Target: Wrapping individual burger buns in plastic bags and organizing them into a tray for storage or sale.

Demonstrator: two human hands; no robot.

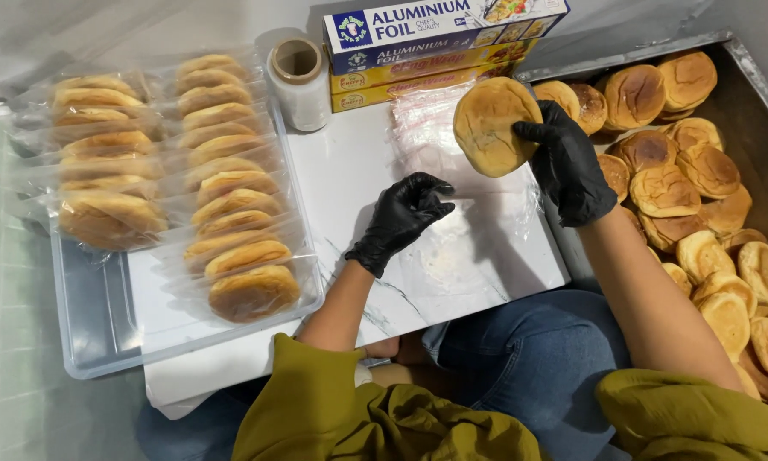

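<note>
Head view: a person sits at a white board point(350, 179).
Right hand point(567, 166): pinches a bun point(490, 126) above the board's far right corner.
Left hand point(405, 213): empty, fingers curled over plastic wrap point(478, 230).
Risk: the thin pinch may drop the bun.

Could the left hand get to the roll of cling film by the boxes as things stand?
Probably yes. The left hand is empty over the white board, and the roll of cling film stands upright just beyond it, with nothing between them.
</note>
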